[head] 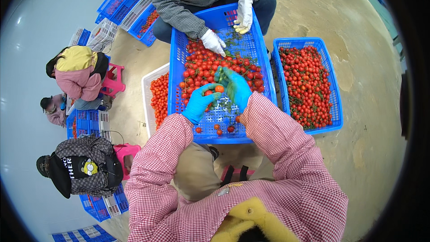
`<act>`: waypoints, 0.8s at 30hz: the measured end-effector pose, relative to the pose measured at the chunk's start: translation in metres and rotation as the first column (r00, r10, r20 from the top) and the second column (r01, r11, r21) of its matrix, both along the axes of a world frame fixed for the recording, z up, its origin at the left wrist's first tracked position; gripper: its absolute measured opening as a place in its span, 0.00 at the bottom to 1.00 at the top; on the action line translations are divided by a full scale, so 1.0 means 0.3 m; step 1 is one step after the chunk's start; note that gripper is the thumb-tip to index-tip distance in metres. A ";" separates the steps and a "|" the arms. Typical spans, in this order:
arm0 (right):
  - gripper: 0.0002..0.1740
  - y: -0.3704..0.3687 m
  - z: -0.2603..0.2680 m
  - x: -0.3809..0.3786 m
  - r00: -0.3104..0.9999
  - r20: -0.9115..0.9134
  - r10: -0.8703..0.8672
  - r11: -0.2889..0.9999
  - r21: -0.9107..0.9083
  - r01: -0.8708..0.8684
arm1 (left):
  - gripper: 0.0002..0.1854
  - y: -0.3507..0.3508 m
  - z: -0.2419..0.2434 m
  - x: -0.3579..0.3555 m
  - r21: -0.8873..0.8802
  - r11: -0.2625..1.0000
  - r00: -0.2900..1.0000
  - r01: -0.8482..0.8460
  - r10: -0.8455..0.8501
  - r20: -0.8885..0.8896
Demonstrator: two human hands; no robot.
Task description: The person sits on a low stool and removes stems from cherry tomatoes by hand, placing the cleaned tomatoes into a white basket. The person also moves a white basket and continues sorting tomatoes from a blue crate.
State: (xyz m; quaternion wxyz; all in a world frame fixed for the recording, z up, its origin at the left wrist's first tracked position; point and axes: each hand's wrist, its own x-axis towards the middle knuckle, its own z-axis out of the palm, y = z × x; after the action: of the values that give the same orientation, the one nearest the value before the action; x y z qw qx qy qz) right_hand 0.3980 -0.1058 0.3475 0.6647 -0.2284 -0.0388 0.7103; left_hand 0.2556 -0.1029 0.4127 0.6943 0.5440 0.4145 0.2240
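My left hand (199, 105), in a blue glove, holds a couple of cherry tomatoes (219, 89), one orange-red, between thumb and fingers. Close beside it is my right hand (239, 87), also blue-gloved, with blurred, green-coloured fingers; whether stems are in its grip is unclear. Both are above a large blue plastic crate (215, 137). Inside the crate, red cherry tomatoes (205, 65) are heaped at the middle, and a few loose ones (218, 129) lie at the near end. Green stem scraps (225, 105) are scattered on its slotted bottom.
Opposite, a person's white-gloved hands (213, 42) reach into the crate. On the right stands a blue crate (337, 107) full of tomatoes with stems; on the left, a white crate (145, 97) of loose tomatoes. Other people sit on pink stools (116, 79) among crates at far left.
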 end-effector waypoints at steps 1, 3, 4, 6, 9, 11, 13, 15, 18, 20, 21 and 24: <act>0.11 0.018 -0.018 0.034 0.999 -0.021 -0.042 0.997 0.056 0.043 | 0.16 0.003 0.009 -0.002 -0.053 0.999 0.998 0.011 -0.008 0.060; 0.06 0.052 -0.051 0.162 0.972 -0.101 -0.211 0.963 0.147 0.224 | 0.17 0.018 0.030 -0.015 -0.167 0.986 0.986 0.018 0.010 0.166; 0.06 0.057 -0.065 0.246 0.933 -0.173 -0.315 0.912 0.218 0.348 | 0.18 0.031 0.044 -0.034 -0.210 0.978 0.975 0.013 0.034 0.218; 0.17 0.060 -0.079 0.413 0.706 -0.340 -0.622 0.758 -0.032 0.652 | 0.17 0.056 0.058 -0.064 -0.213 0.972 0.914 -0.097 0.172 0.368; 0.39 0.019 -0.073 0.591 0.641 -0.331 -0.693 0.698 -0.085 0.711 | 0.19 0.112 0.078 -0.155 -0.357 0.918 0.725 -0.174 0.365 0.585; 0.34 0.007 -0.061 0.579 0.767 -0.248 -0.592 0.801 -0.073 0.595 | 0.18 0.162 0.072 -0.238 -0.364 0.920 0.583 -0.143 0.375 0.720; 0.29 0.020 -0.046 0.483 0.851 0.075 -0.520 0.854 0.056 0.517 | 0.16 0.216 0.048 -0.359 -0.368 0.905 0.492 -0.212 0.424 0.760; 0.20 0.036 -0.024 0.375 0.898 0.302 -0.319 0.947 0.066 0.314 | 0.15 0.253 -0.011 -0.513 -0.419 0.830 0.427 -0.368 0.551 0.717; 0.16 0.025 -0.039 0.185 0.701 0.713 0.017 0.994 0.061 -0.086 | 0.10 0.262 -0.199 -0.736 -0.510 0.405 0.172 -0.759 0.880 0.443; 0.16 0.020 -0.084 0.053 0.435 0.897 0.078 0.938 0.082 -0.337 | 0.09 0.236 -0.349 -0.847 -0.478 0.185 -0.017 -0.858 0.922 0.387; 0.17 0.010 -0.116 -0.009 0.250 0.966 0.059 0.887 0.064 -0.457 | 0.09 0.210 -0.410 -0.896 -0.539 0.157 -0.060 -0.828 0.930 0.363; 0.17 -0.054 -0.234 -0.191 -0.052 0.992 0.115 0.718 -0.120 -0.686 | 0.19 0.125 -0.536 -0.959 -0.437 0.109 0.011 -0.893 0.975 0.220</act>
State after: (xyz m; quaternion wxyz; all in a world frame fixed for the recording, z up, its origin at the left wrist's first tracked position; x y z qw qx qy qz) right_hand 0.3407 -0.1221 0.2773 0.2404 -0.4601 -0.6864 0.5093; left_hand -0.0322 -0.0654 0.2519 0.4871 -0.0038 0.5072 0.7110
